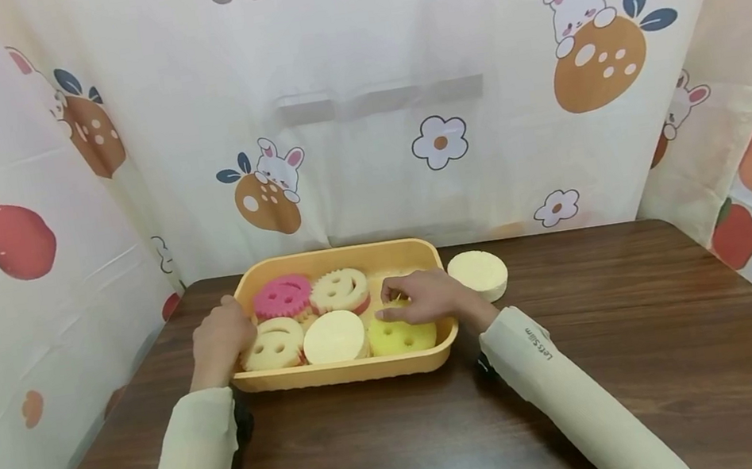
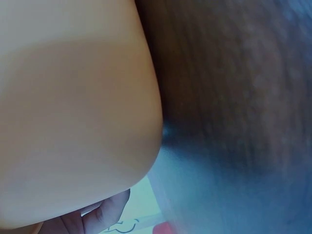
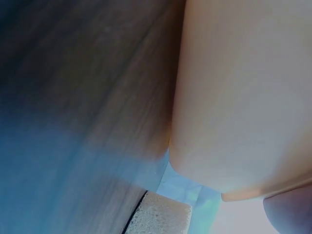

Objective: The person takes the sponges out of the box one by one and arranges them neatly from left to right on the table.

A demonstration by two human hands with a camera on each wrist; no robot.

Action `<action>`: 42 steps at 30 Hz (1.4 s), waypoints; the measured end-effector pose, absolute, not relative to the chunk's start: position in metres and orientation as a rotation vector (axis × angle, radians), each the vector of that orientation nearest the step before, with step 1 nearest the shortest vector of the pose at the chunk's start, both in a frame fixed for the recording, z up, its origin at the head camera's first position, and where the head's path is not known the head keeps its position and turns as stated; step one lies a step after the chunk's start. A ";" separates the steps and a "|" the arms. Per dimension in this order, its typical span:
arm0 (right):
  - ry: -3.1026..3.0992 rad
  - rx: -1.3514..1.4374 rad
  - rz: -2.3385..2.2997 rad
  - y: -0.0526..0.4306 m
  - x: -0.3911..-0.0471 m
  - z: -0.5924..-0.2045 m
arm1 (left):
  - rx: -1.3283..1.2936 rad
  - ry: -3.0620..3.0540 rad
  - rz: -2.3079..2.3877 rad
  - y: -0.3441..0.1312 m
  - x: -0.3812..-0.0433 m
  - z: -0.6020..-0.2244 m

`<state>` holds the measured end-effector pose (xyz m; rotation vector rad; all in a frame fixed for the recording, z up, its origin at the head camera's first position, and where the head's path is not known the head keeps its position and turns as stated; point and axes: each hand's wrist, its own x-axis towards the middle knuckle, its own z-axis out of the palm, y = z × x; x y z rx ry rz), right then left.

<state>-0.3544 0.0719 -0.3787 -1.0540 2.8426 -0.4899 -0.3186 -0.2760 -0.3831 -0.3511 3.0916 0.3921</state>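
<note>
A yellow plastic tray in the head view holds several round sponges. My left hand grips its left rim, and curled fingers show past the tray wall in the left wrist view. My right hand is over a yellow smiley sponge at the tray's front right, with thumb and forefinger bent and apart. Whether the fingertips touch that sponge is unclear. Left of it lie a plain cream sponge and a cream smiley sponge. Behind them are a pink smiley sponge and another cream smiley one.
Another plain cream round sponge lies on the brown wooden table, just outside the tray's right side. A fruit-patterned curtain hangs behind the table and along both sides.
</note>
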 end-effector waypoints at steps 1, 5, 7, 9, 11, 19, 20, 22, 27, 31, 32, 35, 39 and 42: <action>2.843 -1.055 -0.489 0.072 -0.355 -0.378 | -0.344 3.097 0.391 -0.276 -0.318 -0.383; 2.836 -1.068 -0.499 0.073 -0.356 -0.378 | -0.329 3.110 0.384 -0.276 -0.317 -0.381; 2.823 -1.074 -0.515 0.073 -0.356 -0.377 | -0.334 3.108 0.380 -0.276 -0.317 -0.381; 2.800 -1.066 -0.540 0.073 -0.356 -0.377 | -0.339 3.103 0.378 -0.276 -0.317 -0.380; 2.772 -1.054 -0.561 0.073 -0.356 -0.376 | -0.343 3.097 0.381 -0.276 -0.316 -0.380; 2.625 -1.090 -0.500 0.071 -0.360 -0.369 | -0.369 3.097 0.415 -0.275 -0.314 -0.381; 2.606 -1.097 -0.495 0.071 -0.360 -0.368 | -0.374 3.094 0.418 -0.274 -0.314 -0.382; 2.574 -1.118 -0.495 0.072 -0.360 -0.366 | -0.377 3.091 0.416 -0.273 -0.314 -0.382; 2.520 -1.179 -0.522 0.074 -0.360 -0.362 | -0.376 3.087 0.411 -0.274 -0.315 -0.381; 2.501 -1.178 -0.542 0.076 -0.357 -0.357 | -0.373 3.070 0.437 -0.274 -0.315 -0.379; 2.497 -1.166 -0.550 0.076 -0.356 -0.356 | -0.374 3.064 0.443 -0.274 -0.315 -0.379; 2.501 -1.164 -0.559 0.077 -0.354 -0.355 | -0.374 3.046 0.457 -0.273 -0.314 -0.378; 2.509 -1.170 -0.596 0.079 -0.353 -0.356 | -0.374 3.043 0.465 -0.273 -0.314 -0.380; 2.517 -1.167 -0.643 0.080 -0.353 -0.358 | -0.367 3.046 0.478 -0.274 -0.315 -0.381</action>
